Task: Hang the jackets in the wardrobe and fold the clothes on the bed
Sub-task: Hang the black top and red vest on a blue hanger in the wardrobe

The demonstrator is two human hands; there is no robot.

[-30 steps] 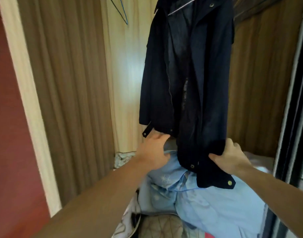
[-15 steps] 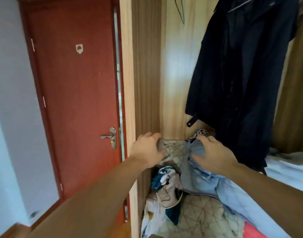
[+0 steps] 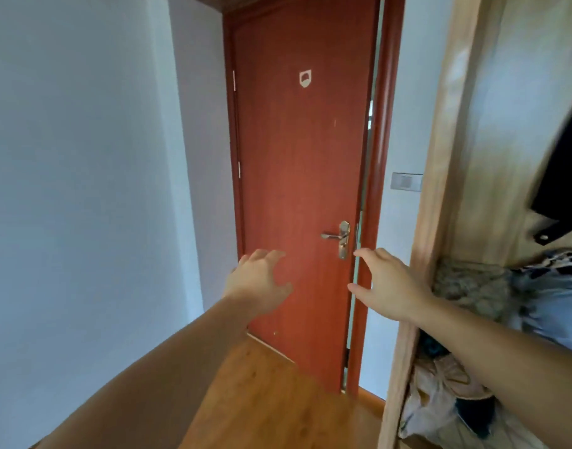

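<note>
Both hands empty: left hand [image 3: 257,281] & right hand [image 3: 391,286] out in front w/ fingers spread, each grip open, nothing held. Dark jacket [image 3: 561,176] hangs in the wardrobe [image 3: 440,189] at far right, above a heap of soft crumpled clothes [image 3: 537,299]. Next step, prob.: go to the bed (not in view), lift one garment by the shoulders, not a bunch. Red door [image 3: 297,196] smooth, metal lever handle [image 3: 338,236]; floor [image 3: 271,400] glossy wood.
</note>
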